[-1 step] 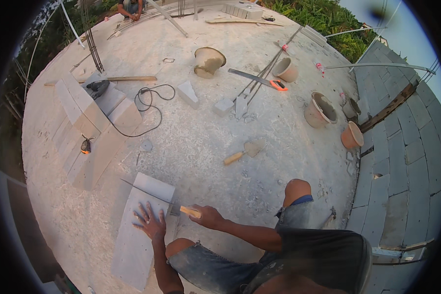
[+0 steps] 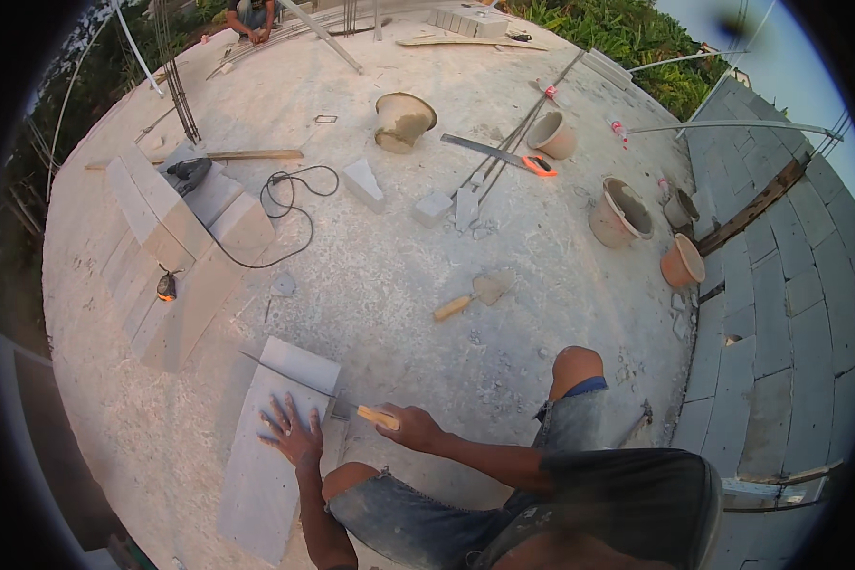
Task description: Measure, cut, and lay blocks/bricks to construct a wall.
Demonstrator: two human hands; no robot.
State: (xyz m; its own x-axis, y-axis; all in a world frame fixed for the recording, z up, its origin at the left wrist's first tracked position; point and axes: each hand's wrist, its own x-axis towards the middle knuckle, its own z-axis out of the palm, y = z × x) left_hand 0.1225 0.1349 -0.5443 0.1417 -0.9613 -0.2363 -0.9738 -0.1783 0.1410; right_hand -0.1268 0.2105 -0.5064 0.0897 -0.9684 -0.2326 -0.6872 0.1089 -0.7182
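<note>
I crouch over a long grey block lying on the concrete slab. My left hand presses flat on the block's top with the fingers spread. My right hand is closed on the yellow wooden handle of a hand saw. Its thin blade runs left across the block near its far end. My bare knee is to the right.
Stacked grey blocks lie to the left with a power tool and a black cable. A trowel, several buckets and small block offcuts lie ahead. A block wall runs along the right. Another person works at the far edge.
</note>
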